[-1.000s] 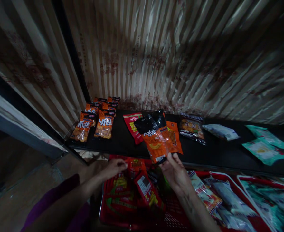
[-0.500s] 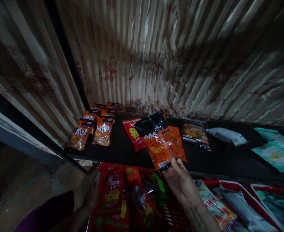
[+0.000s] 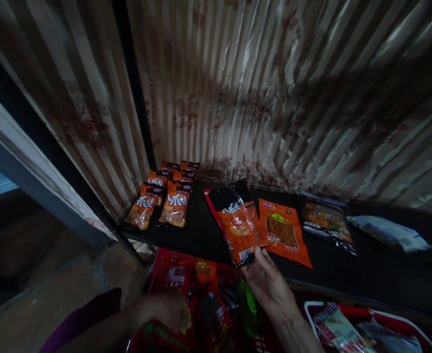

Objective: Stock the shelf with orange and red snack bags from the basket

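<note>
My right hand (image 3: 269, 279) pinches the lower corner of a black-and-orange snack bag (image 3: 240, 225), back side with barcode toward me. The bag is held tilted above the shelf's front edge and covers most of a red packet (image 3: 216, 208). Smeared by motion, my left hand (image 3: 170, 308) is over the red basket (image 3: 161, 255), among red snack packets. What its fingers do does not show. The basket also holds an orange packet (image 3: 204, 272) and a green packet (image 3: 250, 299).
Several black-and-orange snack bags (image 3: 175, 203) stand at the left end of the black shelf (image 3: 204, 242). To the right lie an orange packet of sticks (image 3: 282, 230), a dark snack bag (image 3: 326, 220) and a pale packet (image 3: 388, 233). A second red basket (image 3: 381, 316) stands lower right.
My left hand has moved from the basket's left rim to over the packets inside. The held bag has shifted slightly, uncovering more of the orange packet. The view has turned left.
</note>
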`<state>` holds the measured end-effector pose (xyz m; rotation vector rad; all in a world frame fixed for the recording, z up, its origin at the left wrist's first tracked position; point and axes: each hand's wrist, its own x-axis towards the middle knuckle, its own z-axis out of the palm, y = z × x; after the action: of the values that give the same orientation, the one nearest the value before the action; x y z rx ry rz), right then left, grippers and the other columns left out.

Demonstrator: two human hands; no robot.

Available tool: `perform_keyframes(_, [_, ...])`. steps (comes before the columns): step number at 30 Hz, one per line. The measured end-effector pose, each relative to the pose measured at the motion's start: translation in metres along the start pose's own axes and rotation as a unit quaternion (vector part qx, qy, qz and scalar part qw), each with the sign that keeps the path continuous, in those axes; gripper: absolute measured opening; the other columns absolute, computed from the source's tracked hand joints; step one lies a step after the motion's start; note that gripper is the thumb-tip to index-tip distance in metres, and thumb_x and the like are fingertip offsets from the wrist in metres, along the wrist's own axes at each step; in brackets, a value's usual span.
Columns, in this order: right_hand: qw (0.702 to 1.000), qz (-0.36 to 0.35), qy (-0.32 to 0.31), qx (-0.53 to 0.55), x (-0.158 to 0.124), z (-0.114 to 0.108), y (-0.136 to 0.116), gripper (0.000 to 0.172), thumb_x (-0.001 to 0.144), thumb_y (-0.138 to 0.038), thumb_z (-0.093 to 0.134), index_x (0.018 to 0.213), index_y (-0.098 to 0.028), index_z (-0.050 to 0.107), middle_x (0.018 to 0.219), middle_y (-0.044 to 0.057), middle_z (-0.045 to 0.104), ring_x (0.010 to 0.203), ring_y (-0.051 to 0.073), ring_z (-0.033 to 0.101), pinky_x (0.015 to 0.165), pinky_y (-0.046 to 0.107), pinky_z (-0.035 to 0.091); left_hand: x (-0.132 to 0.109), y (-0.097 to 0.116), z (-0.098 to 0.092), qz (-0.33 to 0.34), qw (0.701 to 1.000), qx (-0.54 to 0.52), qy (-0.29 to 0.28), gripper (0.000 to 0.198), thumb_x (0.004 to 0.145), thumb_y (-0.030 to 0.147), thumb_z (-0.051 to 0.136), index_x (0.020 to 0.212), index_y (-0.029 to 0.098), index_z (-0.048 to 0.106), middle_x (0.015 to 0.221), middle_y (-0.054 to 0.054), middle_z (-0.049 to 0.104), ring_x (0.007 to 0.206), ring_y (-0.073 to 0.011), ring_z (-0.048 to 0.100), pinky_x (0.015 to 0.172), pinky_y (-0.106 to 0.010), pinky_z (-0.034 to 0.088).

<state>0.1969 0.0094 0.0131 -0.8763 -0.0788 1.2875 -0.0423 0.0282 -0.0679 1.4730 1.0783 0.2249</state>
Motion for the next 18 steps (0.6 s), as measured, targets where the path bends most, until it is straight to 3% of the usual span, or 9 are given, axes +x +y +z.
perform_keyframes(2, [1.000, 0.004, -0.012, -0.003, -0.003, 0.006, 0.006, 0.025, 0.050, -0.021, 0.088, 0.065, -0.028, 0.068, 0.076, -0.005, 0.074, 0.070, 0.014, 0.068, 0.063, 0.025, 0.056, 0.002, 0.031, 0.005, 0.017, 0.999, -0.013, -0.033, 0.030, 0.067, 0.052, 0.064, 0.059, 0.023, 0.068, 0.058, -0.001, 0.065, 0.059, -0.0206, 0.061, 0.057, -0.032, 0.047])
perform_keyframes(3, [1.000, 0.003, -0.024, -0.009, -0.005, 0.009, 0.010, 0.024, 0.052, -0.022, 0.087, 0.065, -0.027, 0.068, 0.075, -0.005, 0.074, 0.072, 0.014, 0.069, 0.064, 0.026, 0.056, 0.003, 0.049, 0.004, 0.048, 0.998, -0.039, -0.015, 0.035, 0.075, 0.053, 0.056, 0.067, 0.021, 0.069, 0.065, -0.003, 0.067, 0.062, -0.0202, 0.062, 0.058, -0.031, 0.048])
perform_keyframes(5, [0.999, 0.002, -0.040, -0.014, -0.009, 0.014, 0.017, 0.022, 0.054, -0.022, 0.087, 0.062, -0.027, 0.067, 0.073, -0.005, 0.073, 0.074, 0.015, 0.069, 0.067, 0.027, 0.057, 0.006, 0.087, 0.001, 0.132, 0.974, -0.139, 0.120, 0.038, 0.081, 0.051, 0.051, 0.093, 0.020, 0.068, 0.089, -0.005, 0.070, 0.085, -0.0215, 0.064, 0.075, -0.032, 0.049])
perform_keyframes(6, [0.999, 0.004, -0.041, -0.012, -0.012, 0.017, 0.020, 0.022, 0.054, -0.022, 0.087, 0.062, -0.026, 0.066, 0.073, -0.006, 0.073, 0.075, 0.015, 0.069, 0.069, 0.027, 0.057, 0.006, 0.102, -0.001, 0.171, 0.953, -0.197, 0.156, 0.040, 0.083, 0.049, 0.052, 0.106, 0.020, 0.065, 0.106, -0.006, 0.068, 0.100, -0.0223, 0.061, 0.086, -0.032, 0.046])
perform_keyframes(8, [0.999, 0.009, -0.038, -0.007, -0.015, 0.021, 0.026, 0.023, 0.053, -0.021, 0.087, 0.061, -0.026, 0.066, 0.075, -0.006, 0.074, 0.076, 0.014, 0.069, 0.071, 0.026, 0.056, 0.008, 0.122, -0.002, 0.217, 0.921, -0.289, 0.146, 0.046, 0.082, 0.045, 0.058, 0.120, 0.020, 0.057, 0.127, -0.007, 0.059, 0.120, -0.0234, 0.051, 0.100, -0.032, 0.039])
perform_keyframes(11, [0.999, 0.011, -0.030, 0.000, -0.017, 0.025, 0.032, 0.026, 0.049, -0.019, 0.088, 0.061, -0.025, 0.066, 0.076, -0.007, 0.073, 0.077, 0.012, 0.069, 0.070, 0.021, 0.055, 0.008, 0.123, 0.010, 0.219, 0.896, -0.368, 0.115, 0.059, 0.079, 0.042, 0.064, 0.132, 0.022, 0.047, 0.134, -0.007, 0.054, 0.125, -0.0240, 0.047, 0.105, -0.035, 0.035])
perform_keyframes(15, [1.000, 0.013, -0.021, -0.006, -0.018, 0.028, 0.033, 0.030, 0.046, -0.019, 0.090, 0.064, -0.025, 0.067, 0.074, -0.008, 0.073, 0.074, 0.010, 0.067, 0.067, 0.018, 0.054, 0.009, 0.107, 0.029, 0.209, 0.892, -0.390, 0.087, 0.070, 0.076, 0.039, 0.068, 0.138, 0.023, 0.040, 0.137, -0.006, 0.050, 0.129, -0.0243, 0.043, 0.108, -0.036, 0.032])
perform_keyframes(18, [1.000, 0.011, -0.022, -0.019, -0.019, 0.026, 0.032, 0.026, 0.051, -0.020, 0.088, 0.066, -0.025, 0.067, 0.077, -0.006, 0.073, 0.075, 0.011, 0.068, 0.067, 0.020, 0.055, 0.010, 0.107, 0.031, 0.225, 0.888, -0.394, 0.070, 0.070, 0.076, 0.035, 0.068, 0.138, 0.023, 0.039, 0.138, -0.006, 0.050, 0.130, -0.0251, 0.041, 0.109, -0.036, 0.031])
